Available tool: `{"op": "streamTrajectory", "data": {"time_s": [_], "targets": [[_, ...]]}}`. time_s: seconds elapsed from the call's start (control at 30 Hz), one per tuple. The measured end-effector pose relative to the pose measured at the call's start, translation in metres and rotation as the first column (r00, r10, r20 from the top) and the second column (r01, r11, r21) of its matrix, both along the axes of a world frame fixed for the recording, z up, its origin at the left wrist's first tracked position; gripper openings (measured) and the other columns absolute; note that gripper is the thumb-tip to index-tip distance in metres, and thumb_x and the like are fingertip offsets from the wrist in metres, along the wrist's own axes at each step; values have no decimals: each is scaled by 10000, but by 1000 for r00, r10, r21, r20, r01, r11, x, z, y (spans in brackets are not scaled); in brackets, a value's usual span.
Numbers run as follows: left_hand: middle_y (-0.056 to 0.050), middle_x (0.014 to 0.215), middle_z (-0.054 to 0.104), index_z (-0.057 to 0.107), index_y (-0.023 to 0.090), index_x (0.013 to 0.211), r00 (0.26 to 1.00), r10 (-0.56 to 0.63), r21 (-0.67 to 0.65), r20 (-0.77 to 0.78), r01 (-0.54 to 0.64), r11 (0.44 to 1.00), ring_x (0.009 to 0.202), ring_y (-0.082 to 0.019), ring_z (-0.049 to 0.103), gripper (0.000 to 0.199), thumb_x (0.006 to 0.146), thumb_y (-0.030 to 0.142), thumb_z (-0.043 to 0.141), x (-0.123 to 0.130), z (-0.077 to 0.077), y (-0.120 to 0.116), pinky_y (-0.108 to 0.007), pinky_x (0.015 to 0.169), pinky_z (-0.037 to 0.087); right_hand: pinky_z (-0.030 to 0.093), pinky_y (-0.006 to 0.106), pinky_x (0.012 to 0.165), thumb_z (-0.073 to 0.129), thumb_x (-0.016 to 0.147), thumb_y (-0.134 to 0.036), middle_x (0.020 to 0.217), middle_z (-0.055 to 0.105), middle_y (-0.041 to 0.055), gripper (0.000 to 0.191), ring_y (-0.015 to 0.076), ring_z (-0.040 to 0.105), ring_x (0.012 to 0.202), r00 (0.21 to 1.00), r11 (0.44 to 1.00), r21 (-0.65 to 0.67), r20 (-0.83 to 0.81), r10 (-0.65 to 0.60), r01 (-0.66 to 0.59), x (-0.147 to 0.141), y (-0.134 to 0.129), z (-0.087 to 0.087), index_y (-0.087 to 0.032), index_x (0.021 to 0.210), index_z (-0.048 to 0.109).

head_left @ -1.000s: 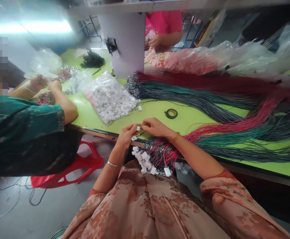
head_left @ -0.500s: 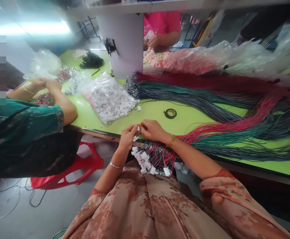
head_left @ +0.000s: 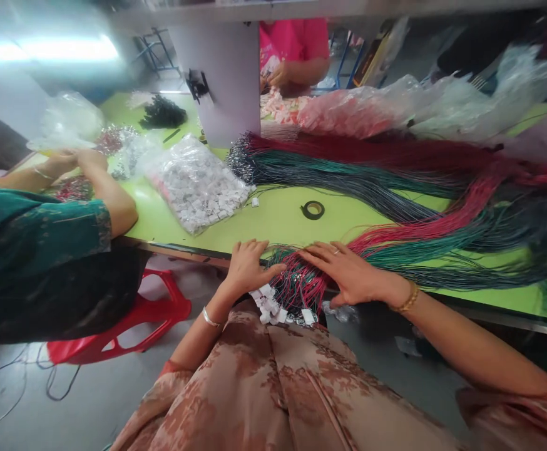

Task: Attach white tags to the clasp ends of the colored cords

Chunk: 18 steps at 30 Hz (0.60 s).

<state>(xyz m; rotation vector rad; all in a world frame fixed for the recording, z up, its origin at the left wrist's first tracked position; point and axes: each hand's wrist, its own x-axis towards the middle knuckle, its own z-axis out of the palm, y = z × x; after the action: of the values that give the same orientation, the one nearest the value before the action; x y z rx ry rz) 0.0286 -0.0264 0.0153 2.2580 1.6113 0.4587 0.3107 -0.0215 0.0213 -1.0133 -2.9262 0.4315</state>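
Observation:
A bundle of red, green and black wires (head_left: 296, 279) hangs over the table's front edge, with white plastic connectors (head_left: 271, 307) at its ends above my lap. On its left side is my left hand (head_left: 250, 266), fingers spread and thumb reaching toward the wires. My right hand (head_left: 348, 269) lies against the bundle's right side, palm down with fingers stretched out. Nothing shows gripped in either hand. From the bundle the red wires (head_left: 390, 230) and green wires (head_left: 409, 250) run back along the table to the right.
A clear bag of white connectors (head_left: 203, 188) lies on the green table (head_left: 268, 222), beside a roll of black tape (head_left: 312, 210). More wires (head_left: 348, 150) stretch behind. A co-worker's arm (head_left: 114, 194) is at left, near a red stool (head_left: 161, 307). Another person (head_left: 296, 50) sits opposite.
My hands have parted from the small white connector they were pinching and come down, opened, on both sides of the wire bundle. My right hand has moved right.

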Motion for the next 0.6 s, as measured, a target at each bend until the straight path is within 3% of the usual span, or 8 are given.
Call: {"op": "streamTrajectory", "data": {"time_s": [0.1, 0.2, 0.37, 0.5, 0.6], "targets": [[-160, 1091, 680, 589, 150, 1183, 993, -34, -1, -110, 34, 999, 1077, -332, 598, 701, 758, 708, 580, 18, 1, -9, -591, 1078, 258, 205, 571, 1116, 723, 710, -377, 1548, 290, 209, 1055, 394, 262, 1413, 996, 993, 86, 11, -88, 87, -7, -11, -18, -174, 1565, 140], [-155, 976, 672, 598, 134, 1078, 989, -61, 1, -137, 62, 998, 972, -325, 619, 708, 711, 740, 605, 26, 1, -21, -519, 958, 397, 290, 528, 1075, 664, 753, -339, 1483, 371, 228, 984, 352, 351, 1358, 994, 991, 107, -82, -70, 79, -27, -6, -26, -135, 1557, 133], [-83, 934, 644, 551, 184, 1007, 989, -101, -19, 106, 104, 994, 884, -250, 625, 491, 724, 547, 721, 25, -9, -48, -364, 775, 477, 409, 463, 906, 626, 739, -263, 1206, 573, 217, 831, 317, 523, 1081, 995, 990, 138, -98, -21, 34, -53, 2, -31, -72, 1482, 307], [-5, 828, 611, 509, 210, 1013, 915, 116, -153, 385, -61, 986, 762, -179, 606, 506, 682, 486, 774, 24, -16, -68, -306, 710, 476, 428, 369, 776, 614, 710, -204, 1049, 630, 172, 601, 267, 558, 920, 998, 993, 101, -29, -56, 59, -58, -9, -27, -62, 1287, 526], [-52, 909, 631, 510, 188, 1091, 865, 214, -240, 455, -112, 964, 837, -214, 615, 673, 610, 559, 801, 30, -10, -73, -331, 737, 483, 403, 338, 698, 623, 718, -240, 982, 636, 137, 414, 245, 559, 839, 996, 991, 104, -10, -88, 88, -59, -22, -10, -104, 1109, 618]]}}
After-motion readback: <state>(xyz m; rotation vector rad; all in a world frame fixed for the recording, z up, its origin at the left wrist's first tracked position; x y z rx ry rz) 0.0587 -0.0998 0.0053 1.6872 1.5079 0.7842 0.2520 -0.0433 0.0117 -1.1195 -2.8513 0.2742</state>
